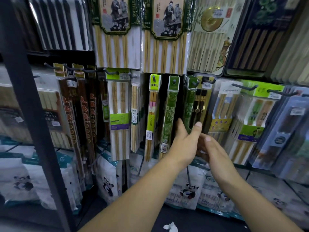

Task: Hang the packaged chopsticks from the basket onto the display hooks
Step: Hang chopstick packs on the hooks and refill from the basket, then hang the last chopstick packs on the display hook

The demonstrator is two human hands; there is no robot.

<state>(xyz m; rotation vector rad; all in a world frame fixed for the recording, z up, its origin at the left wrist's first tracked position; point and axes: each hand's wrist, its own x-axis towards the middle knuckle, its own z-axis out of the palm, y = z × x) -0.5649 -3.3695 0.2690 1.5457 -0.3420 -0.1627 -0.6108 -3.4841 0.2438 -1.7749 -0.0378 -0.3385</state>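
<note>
Left hand: pinches narrow green plastic chopstick pack
Right hand: fingers hidden, I cannot tell
Risk: my downward tug may unhook it

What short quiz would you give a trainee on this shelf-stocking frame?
1. True or false: the left hand holds the dark green packet.
2. What hangs just left of that packet? A) a lighter green packet B) a spoon C) a cup
3. Fill in: the white bags below show a ____.
Key: 1 true; 2 A; 3 panda.
</note>
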